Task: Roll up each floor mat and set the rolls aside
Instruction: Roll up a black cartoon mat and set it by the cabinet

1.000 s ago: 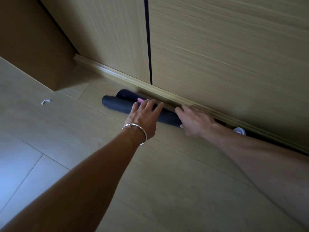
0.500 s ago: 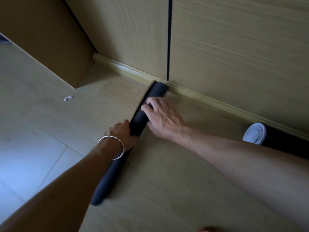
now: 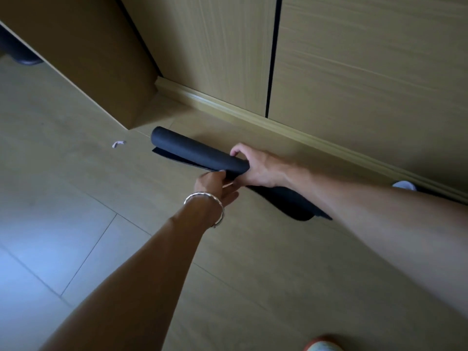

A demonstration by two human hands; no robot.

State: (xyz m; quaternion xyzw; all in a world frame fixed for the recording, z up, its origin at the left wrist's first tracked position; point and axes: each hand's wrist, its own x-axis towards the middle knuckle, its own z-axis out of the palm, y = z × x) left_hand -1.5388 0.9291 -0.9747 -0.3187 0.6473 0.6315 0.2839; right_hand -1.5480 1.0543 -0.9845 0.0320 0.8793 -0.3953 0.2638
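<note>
In the half second since the last frame, the black mat (image 3: 197, 153) has swung from pointing at the skirting board (image 3: 278, 129) to lying roughly along it, and I see both hands shifted to its nearer end.

From the left: a small white scrap (image 3: 118, 143) lies on the wood-look floor (image 3: 76, 198), just left of the mat's far tip. That tip sits near the corner of the cabinet side panel (image 3: 101, 72). The mat is rolled into a tube with a loose flap showing beneath it.

The left hand (image 3: 215, 186), a silver bangle (image 3: 205, 202) on its wrist, has its fingers curled at the flap's edge under the tube, pinching it as far as I can make out.

The right hand (image 3: 258, 168) grips the tube's nearer end, thumb over the top. A dark stretch of mat runs on along the floor under the right forearm; whether it is rolled there I cannot tell.

At far right a white-ended roll (image 3: 405, 185) lies against the skirting board.
</note>
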